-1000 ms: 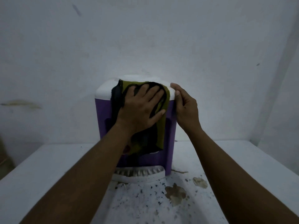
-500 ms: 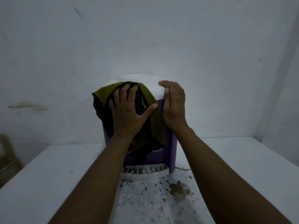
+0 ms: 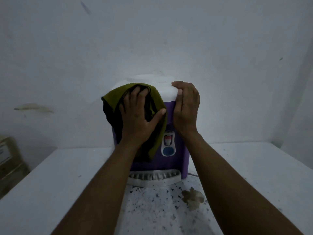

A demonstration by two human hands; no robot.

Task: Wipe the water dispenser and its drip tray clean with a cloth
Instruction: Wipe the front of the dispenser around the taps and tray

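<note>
A small purple water dispenser (image 3: 176, 160) with a white top stands on a white table against the wall. Its white slotted drip tray (image 3: 155, 179) juts out at the bottom front. An olive-green and black cloth (image 3: 156, 133) drapes over the dispenser's upper left front. My left hand (image 3: 138, 118) presses flat on the cloth with fingers spread. My right hand (image 3: 186, 107) rests on the dispenser's upper right corner, fingers over the white top edge. A small tap with a red button shows on the front, to the right of the cloth.
The white table (image 3: 254, 167) carries dark specks and a brownish stain (image 3: 193, 198) just in front of the drip tray. A cardboard box (image 3: 8, 156) stands at the far left below table level. A white wall rises directly behind the dispenser.
My left hand has slid the cloth from the middle of the front to the upper left, uncovering the tap. My right hand shifted from the right side onto the top right corner.
</note>
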